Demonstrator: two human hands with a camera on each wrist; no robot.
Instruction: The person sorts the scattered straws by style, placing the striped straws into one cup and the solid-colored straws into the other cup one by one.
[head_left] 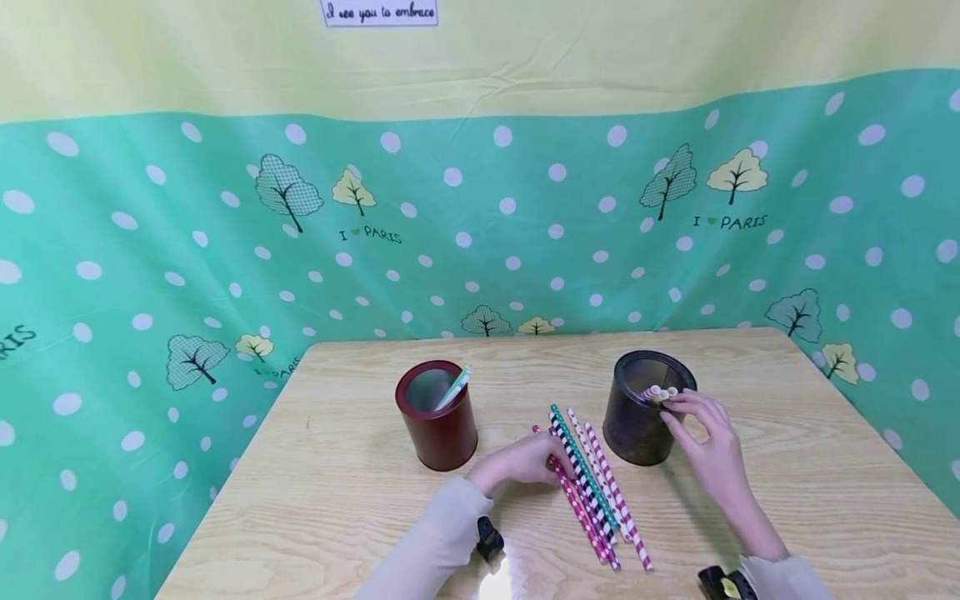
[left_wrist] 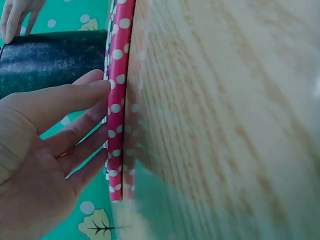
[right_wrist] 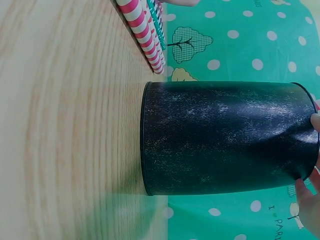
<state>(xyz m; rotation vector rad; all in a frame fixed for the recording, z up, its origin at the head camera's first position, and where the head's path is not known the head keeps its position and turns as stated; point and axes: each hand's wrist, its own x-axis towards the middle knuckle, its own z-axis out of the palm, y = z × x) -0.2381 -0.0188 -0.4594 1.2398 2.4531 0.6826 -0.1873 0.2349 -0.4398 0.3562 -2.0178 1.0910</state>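
Before a polka-dot curtain (head_left: 480, 192), your left fingers (left_wrist: 87, 147) spread loosely against straws (head_left: 600, 497) on the wood bench (head_left: 352, 400). Your right fingers (head_left: 687, 406) touch the dark canister (head_left: 633, 433), grip unclear.

I get the head view from above the counter (head_left: 322, 467), looking forward and down toward the dotted backdrop (head_left: 525, 283), far enough back to cover the red cup (head_left: 444, 437) and the dark cup (head_left: 633, 437) together. My left wrist view sits low and close beside the left hand (head_left: 534, 461), lying on its side: the counter stands along its right, and it looks past the straws (head_left: 585, 483) to the dark cup. My right wrist view, also sideways, has the counter at left and faces that cup's wall close up. All three share the straws and the dark cup.
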